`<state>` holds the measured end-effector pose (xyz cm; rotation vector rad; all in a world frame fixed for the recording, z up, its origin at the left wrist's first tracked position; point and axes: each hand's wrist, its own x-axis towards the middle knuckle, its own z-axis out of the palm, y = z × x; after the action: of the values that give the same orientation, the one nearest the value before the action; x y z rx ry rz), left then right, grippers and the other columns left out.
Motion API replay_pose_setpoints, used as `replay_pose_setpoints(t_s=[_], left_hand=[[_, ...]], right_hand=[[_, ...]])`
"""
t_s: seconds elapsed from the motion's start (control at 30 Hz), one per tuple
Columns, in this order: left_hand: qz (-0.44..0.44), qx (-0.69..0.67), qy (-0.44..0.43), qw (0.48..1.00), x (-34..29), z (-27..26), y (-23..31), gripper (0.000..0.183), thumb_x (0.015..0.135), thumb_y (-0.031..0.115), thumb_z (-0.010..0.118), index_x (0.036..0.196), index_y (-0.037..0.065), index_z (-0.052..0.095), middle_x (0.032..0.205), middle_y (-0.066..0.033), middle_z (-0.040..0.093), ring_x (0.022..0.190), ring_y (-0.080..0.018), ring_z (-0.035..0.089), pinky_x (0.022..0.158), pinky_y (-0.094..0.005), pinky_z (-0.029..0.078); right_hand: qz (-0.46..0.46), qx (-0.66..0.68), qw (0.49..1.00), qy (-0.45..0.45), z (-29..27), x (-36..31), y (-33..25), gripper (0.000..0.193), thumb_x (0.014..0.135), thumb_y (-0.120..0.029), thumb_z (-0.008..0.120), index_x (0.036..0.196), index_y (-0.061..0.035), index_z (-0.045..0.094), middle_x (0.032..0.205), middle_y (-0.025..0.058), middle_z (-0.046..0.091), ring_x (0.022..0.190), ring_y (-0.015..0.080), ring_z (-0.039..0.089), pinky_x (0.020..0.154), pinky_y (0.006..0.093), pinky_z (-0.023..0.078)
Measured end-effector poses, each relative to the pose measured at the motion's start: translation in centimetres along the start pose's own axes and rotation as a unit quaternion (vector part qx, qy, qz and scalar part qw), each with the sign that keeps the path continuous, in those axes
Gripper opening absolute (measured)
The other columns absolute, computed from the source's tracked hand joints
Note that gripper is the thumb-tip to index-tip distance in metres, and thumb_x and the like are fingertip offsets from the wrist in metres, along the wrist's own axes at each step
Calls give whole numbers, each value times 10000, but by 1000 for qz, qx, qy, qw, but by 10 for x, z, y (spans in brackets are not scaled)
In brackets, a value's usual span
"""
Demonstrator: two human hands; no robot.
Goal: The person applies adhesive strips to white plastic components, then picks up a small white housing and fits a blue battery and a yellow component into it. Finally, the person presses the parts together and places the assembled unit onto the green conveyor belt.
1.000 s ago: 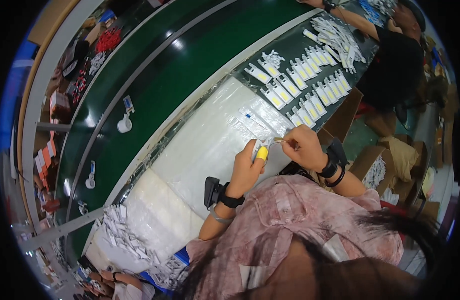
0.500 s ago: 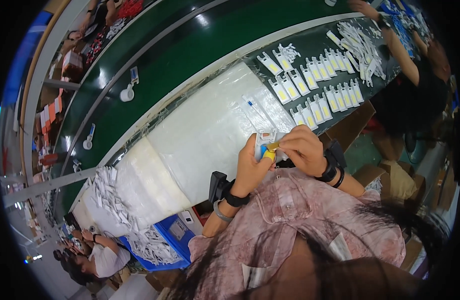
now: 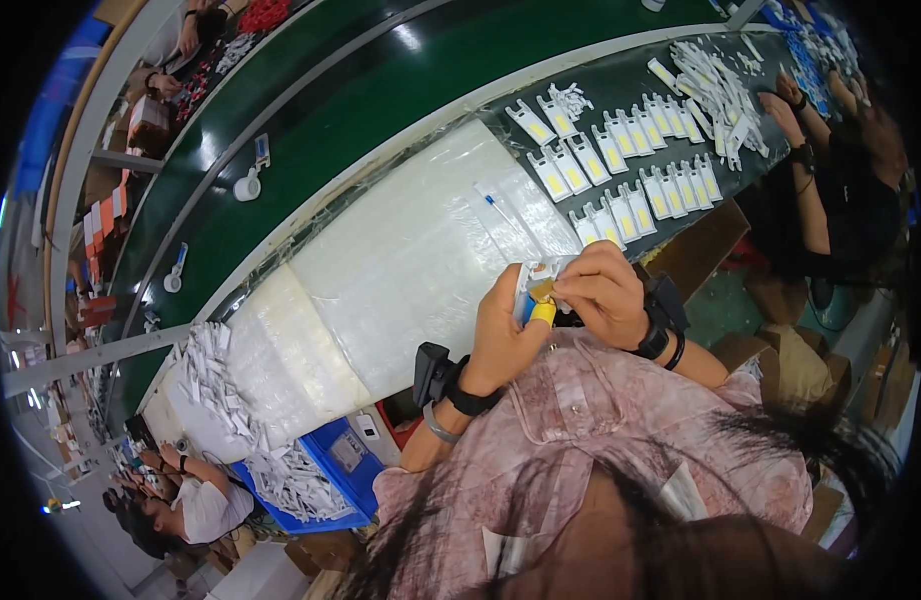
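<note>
My left hand (image 3: 501, 335) holds a small clear packet (image 3: 534, 275) together with a yellow-tipped piece (image 3: 544, 312), close to my chest. My right hand (image 3: 601, 290) pinches the same packet from the right, its fingers over the top edge. Both wrists carry black bands. The hands hover over the near edge of the white plastic-covered bench (image 3: 401, 260). Rows of finished white packets with yellow centres (image 3: 631, 170) lie on the dark surface just beyond my right hand.
A green conveyor belt (image 3: 321, 130) runs along behind the bench. Another person (image 3: 841, 170) works at a heap of packets (image 3: 721, 80) to the right. At the left lie a pile of white packets (image 3: 221, 380), a blue bin (image 3: 341, 470) and another seated person (image 3: 191, 500).
The view has swung, so the bench and packet rows sit further left and lower in the picture. My hands stay joined on the packet, drawn slightly nearer to my chest.
</note>
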<state>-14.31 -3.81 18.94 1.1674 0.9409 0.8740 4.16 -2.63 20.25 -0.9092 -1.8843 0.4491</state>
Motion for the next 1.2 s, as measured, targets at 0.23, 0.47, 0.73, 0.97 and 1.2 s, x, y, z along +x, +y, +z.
replay_pose_setpoints(t_s=[0.23, 0.47, 0.73, 0.97, 1.2], left_hand=[[12, 47, -6, 999, 1, -3, -4, 468, 833, -59, 488, 1299, -18, 463, 1066, -88, 577, 846, -101, 565, 614, -238, 567], [-12, 31, -12, 999, 4, -6, -5, 474, 839, -43, 485, 1311, -23, 452, 1079, -94, 572, 858, -105, 564, 599, -236, 561], [11, 46, 30, 998, 9, -6, 7, 384, 783, 13, 549, 1163, -28, 509, 914, -178, 595, 811, -276, 605, 734, -347, 481], [-5, 23, 30, 999, 11, -11, 0, 345, 806, 12, 537, 1146, -43, 509, 916, -173, 599, 811, -266, 605, 737, -346, 480], [54, 4, -14, 998, 15, -16, -2, 407, 923, 39, 479, 1320, -39, 435, 931, -59, 575, 660, -64, 512, 541, -210, 446]], right_hand=[[4, -14, 1000, 12, 5, -3, 0, 228, 735, 33, 768, 930, -52, 686, 912, 70, 637, 803, 246, 568, 710, 331, 456], [16, -20, 1000, 5, 8, -1, 1, 222, 728, 38, 770, 917, -45, 686, 907, 70, 636, 797, 248, 568, 704, 332, 457], [28, -17, 999, 7, 14, 5, 3, 212, 724, 48, 765, 902, -34, 686, 898, 84, 629, 791, 262, 560, 698, 336, 454], [22, -21, 999, -11, 14, 9, 8, 227, 718, 54, 763, 910, -35, 684, 897, 83, 627, 790, 263, 555, 701, 340, 449], [44, -24, 999, -8, 18, 12, 8, 248, 705, 77, 751, 913, -38, 680, 883, 81, 631, 789, 265, 555, 705, 343, 451]])
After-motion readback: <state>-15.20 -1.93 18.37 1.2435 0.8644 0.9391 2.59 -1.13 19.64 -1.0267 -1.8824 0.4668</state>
